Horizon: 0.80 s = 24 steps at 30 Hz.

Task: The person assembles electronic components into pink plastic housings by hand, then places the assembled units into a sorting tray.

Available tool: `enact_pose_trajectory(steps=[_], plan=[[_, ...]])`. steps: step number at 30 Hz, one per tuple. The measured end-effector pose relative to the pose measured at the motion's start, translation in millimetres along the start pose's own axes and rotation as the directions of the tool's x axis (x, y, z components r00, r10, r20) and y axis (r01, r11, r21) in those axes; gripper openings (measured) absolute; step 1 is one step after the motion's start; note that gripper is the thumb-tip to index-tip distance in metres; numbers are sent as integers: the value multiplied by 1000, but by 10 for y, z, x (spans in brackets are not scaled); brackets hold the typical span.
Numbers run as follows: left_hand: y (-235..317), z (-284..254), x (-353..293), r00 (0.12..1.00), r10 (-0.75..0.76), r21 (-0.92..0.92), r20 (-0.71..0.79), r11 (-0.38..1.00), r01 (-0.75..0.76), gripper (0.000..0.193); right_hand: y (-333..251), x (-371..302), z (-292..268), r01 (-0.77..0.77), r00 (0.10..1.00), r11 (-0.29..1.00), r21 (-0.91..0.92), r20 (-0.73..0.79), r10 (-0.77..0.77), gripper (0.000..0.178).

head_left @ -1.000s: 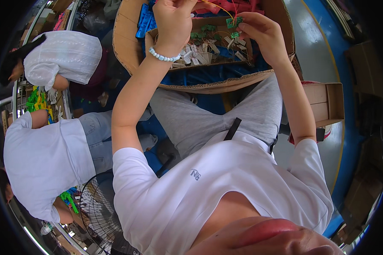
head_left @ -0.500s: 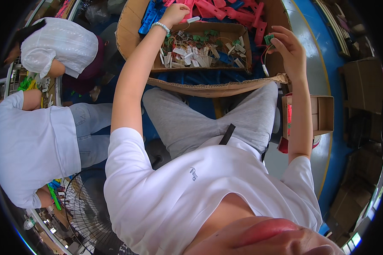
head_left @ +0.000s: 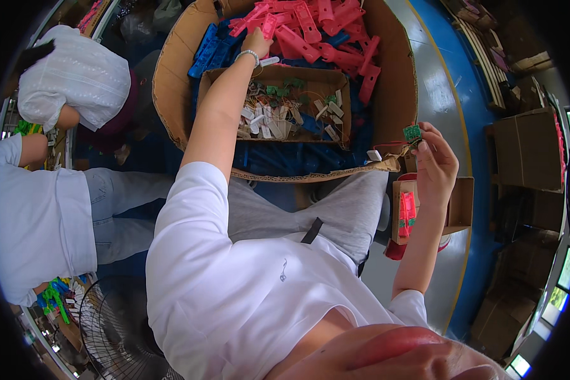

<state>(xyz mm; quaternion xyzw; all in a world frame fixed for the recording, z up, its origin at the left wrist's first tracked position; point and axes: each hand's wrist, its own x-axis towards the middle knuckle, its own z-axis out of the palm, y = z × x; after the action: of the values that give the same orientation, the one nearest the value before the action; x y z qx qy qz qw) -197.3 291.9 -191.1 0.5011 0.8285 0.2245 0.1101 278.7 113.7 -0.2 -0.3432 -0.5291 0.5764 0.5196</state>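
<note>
My left hand (head_left: 258,45) reaches into the far part of a large cardboard box (head_left: 396,69), its fingers closed on a pink plastic part (head_left: 268,26) among other pink parts (head_left: 297,43). Beside that wrist is a white strip-shaped piece (head_left: 269,61); whether the hand holds it too, I cannot tell. Past the box's near right corner, my right hand (head_left: 437,166) pinches a small green circuit board (head_left: 412,133) between thumb and fingers. Thin wires run from the board to a small white piece (head_left: 374,155) hanging by the box edge.
Inside the large box, a smaller cardboard tray (head_left: 335,140) holds green boards, wires and white pieces. Blue parts (head_left: 212,54) lie around it. By my right forearm stands a small box (head_left: 463,202) with a pink part. Two co-workers (head_left: 41,215) and a fan (head_left: 117,329) are left.
My left hand has closed on a pink part. My right hand, still with the circuit board, now sits lower, outside the box's near right corner. The whole view has shifted.
</note>
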Motion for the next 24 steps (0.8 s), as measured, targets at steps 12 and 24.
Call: enact_pose_trajectory(steps=[12,24], plan=[[1112,-1143,-1278,969,163,-903,-186,360,-234,44,-2,764,1116,128,953,974,-186,295,-69,14],[1441,-1794,-2523,938,322,-984,-127,-161,-78,36,-157,508,1708,294,925,891,-346,339,-174,20]])
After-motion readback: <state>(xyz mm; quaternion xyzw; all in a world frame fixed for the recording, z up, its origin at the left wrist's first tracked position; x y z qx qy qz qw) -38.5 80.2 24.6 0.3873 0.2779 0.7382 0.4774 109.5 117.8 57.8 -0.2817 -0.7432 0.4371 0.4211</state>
